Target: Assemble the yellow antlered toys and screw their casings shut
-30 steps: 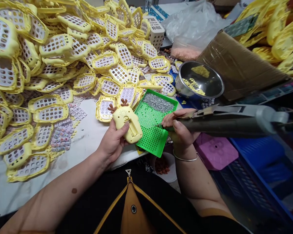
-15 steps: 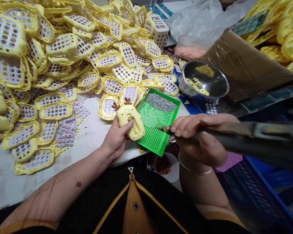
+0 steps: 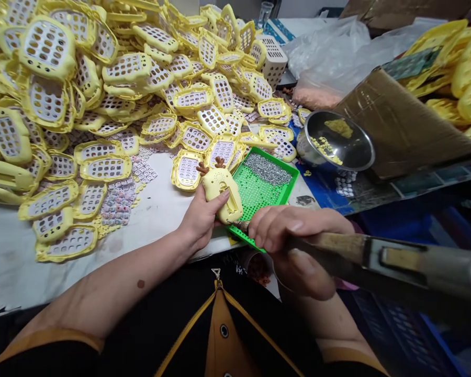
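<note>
My left hand (image 3: 201,220) is closed around a small yellow toy phone (image 3: 222,191) with two brown antlers on top, held back side up at the table's front edge. My right hand (image 3: 298,246) grips a long powered screwdriver (image 3: 380,262). The screwdriver's tip touches the lower edge of the toy phone. Just right of the phone lies a green perforated tray (image 3: 265,191) with a heap of small silver screws (image 3: 267,169) at its far end.
A large pile of yellow perforated phone shells (image 3: 102,89) covers the left and back of the white table. A steel bowl (image 3: 335,141) holding yellow bits stands right of the tray, beside a tape-wrapped cardboard box (image 3: 400,120). Clear plastic bags (image 3: 329,50) lie behind.
My right hand has brought the screwdriver from over the green tray leftward to the toy phone's lower edge. The left hand kept its hold on the phone.
</note>
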`<state>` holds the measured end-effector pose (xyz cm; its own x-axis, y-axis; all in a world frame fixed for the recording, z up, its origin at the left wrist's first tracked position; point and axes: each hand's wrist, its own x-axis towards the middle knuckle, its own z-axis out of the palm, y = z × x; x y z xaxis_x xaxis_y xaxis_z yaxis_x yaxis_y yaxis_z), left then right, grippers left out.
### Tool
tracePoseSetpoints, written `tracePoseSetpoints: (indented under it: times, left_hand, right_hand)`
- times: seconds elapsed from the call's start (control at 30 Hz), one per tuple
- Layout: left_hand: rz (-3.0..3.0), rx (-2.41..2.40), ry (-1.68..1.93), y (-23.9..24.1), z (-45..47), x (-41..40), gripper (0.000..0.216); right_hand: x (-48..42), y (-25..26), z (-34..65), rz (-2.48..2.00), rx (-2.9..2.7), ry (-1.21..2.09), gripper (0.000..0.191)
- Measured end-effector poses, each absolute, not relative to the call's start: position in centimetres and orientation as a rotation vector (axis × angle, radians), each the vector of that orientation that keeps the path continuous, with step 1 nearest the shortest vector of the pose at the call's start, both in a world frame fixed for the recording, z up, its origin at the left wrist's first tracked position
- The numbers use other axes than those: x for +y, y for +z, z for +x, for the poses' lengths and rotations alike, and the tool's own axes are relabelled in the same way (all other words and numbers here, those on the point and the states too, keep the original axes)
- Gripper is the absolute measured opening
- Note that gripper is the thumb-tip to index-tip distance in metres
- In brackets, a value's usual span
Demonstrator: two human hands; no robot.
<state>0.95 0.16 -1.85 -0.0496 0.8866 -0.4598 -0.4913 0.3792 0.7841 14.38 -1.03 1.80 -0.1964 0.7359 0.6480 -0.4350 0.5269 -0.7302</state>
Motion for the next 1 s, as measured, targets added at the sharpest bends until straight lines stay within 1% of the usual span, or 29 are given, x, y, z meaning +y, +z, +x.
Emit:
tracePoseSetpoints:
  times: [0.13, 0.33, 0.57, 0.7, 0.87, 1.0]
  left_hand:
    - [0.431, 1.13, 1.186, -1.9, 1.0, 0.1, 0.055]
    - [0.383, 1.176, 1.197, -1.7, 1.3, 0.3, 0.046]
    - [0.349, 1.164, 1.217, -1.8, 1.5, 0.1, 0.05]
    - [0.357, 1.122, 1.239, -1.6, 1.5, -0.4, 0.052]
    - [0.375, 1.078, 1.259, -0.9, 1.5, -0.8, 0.048]
    - [0.307, 1.067, 1.416, -0.5, 0.0, -1.1, 0.046]
  right_hand:
    - [-1.3, 2.1, 13.9, -0.322, -1.412, 1.053, 0.024]
    - [-0.9, 2.0, 13.4, -0.273, -1.502, 1.086, 0.019]
    - [-0.6, 1.7, 13.0, -0.289, -1.526, 1.082, 0.009]
    - [-0.9, 1.8, 13.0, -0.299, -1.522, 1.071, 0.009]
    - [-2.1, 2.8, 13.4, -0.242, -1.535, 1.016, 0.008]
    - [-3.6, 3.1, 14.0, -0.261, -1.446, 0.947, 0.016]
